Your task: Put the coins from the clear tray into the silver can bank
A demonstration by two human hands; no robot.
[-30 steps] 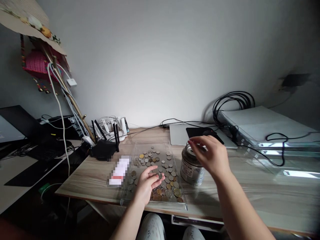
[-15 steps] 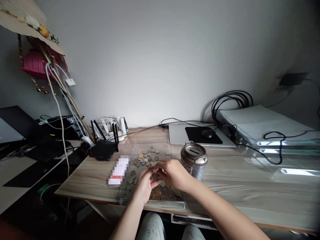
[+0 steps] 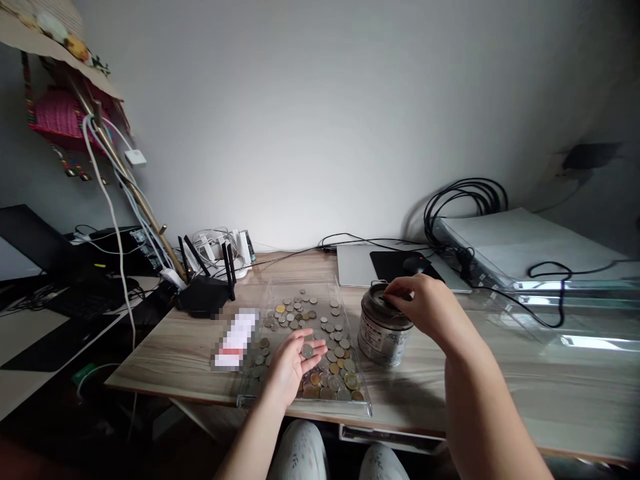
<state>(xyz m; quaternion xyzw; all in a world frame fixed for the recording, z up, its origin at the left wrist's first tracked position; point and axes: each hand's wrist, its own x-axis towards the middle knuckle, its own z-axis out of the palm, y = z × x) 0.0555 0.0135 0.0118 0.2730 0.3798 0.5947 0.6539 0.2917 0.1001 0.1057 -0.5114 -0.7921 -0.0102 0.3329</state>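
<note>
A clear plastic tray (image 3: 325, 287) lies on the wooden desk with many silver and gold-coloured coins (image 3: 336, 368) spread in it. My left hand (image 3: 295, 360) is palm up over the tray, with a silver coin (image 3: 307, 351) resting on its fingers. To the right of the tray stands a round metal tin (image 3: 384, 337) with a slotted lid. My right hand (image 3: 423, 303) is at the top of the tin, its fingers pinched over the lid; what they hold, if anything, is hidden.
A blurred-out paper (image 3: 235, 339) lies left of the tray, with a black router (image 3: 205, 295) behind it. A black mouse (image 3: 416, 264) sits on a mat at the back. Clear boxes and cables are on the right, a laptop (image 3: 45, 247) at far left.
My right hand has moved from beside my left hand over the tray to the tin's lid, on the right. The left hand has turned palm up, showing the coin.
</note>
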